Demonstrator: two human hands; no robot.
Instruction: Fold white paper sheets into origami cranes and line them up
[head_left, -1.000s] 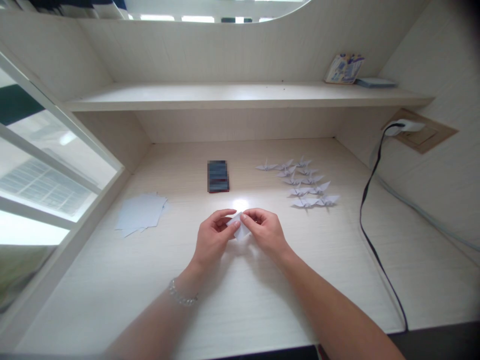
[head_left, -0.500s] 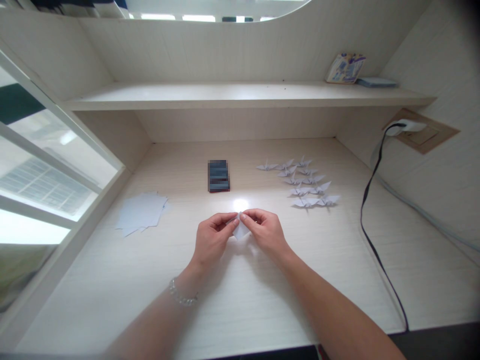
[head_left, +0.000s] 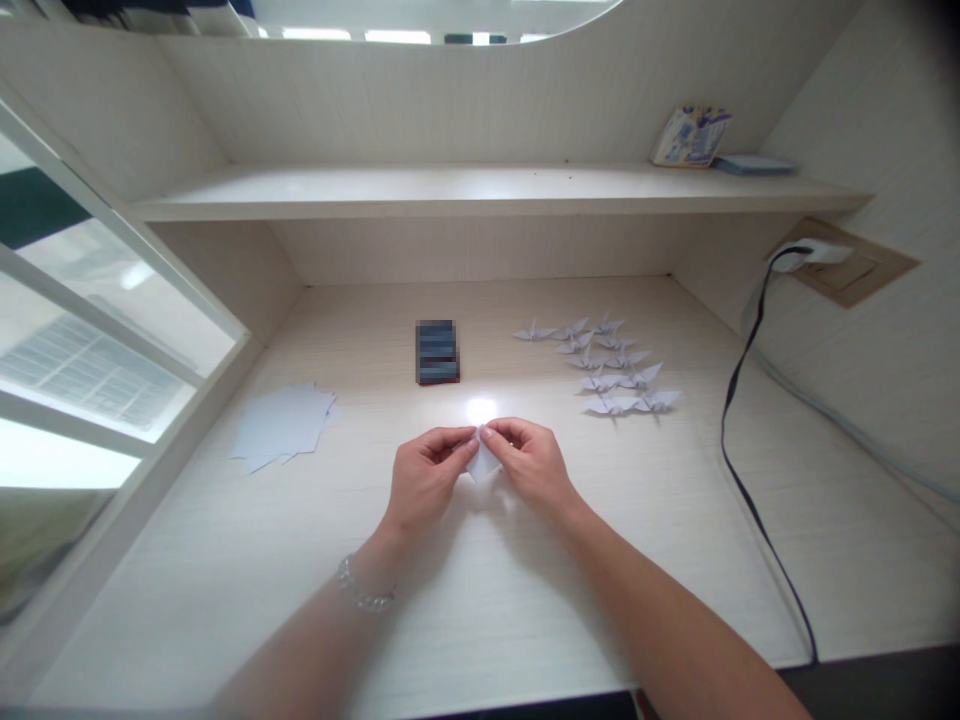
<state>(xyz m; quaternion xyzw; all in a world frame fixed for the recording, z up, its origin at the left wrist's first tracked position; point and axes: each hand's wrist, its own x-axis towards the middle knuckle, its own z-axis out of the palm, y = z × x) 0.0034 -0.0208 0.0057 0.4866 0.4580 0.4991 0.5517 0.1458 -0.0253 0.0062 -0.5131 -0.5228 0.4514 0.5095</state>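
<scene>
A small piece of folded white paper is pinched between my two hands, just above the desk near its middle. My left hand grips its left side between thumb and fingers. On the other side, my right hand holds it the same way, the thumb tips close together at the top. Parts of the paper are covered by my fingers. Several folded white paper cranes stand in rows at the back right. To the left lies a loose stack of white paper sheets.
A dark, blurred-out phone-like rectangle lies behind my hands. A black cable runs from the wall socket down the desk's right side. Above the back spans a shelf with a small box. A window frame borders the left.
Almost nothing differs. Both hands keep their pinch on the folded paper in the same place, with only a tiny shift of the paper.
</scene>
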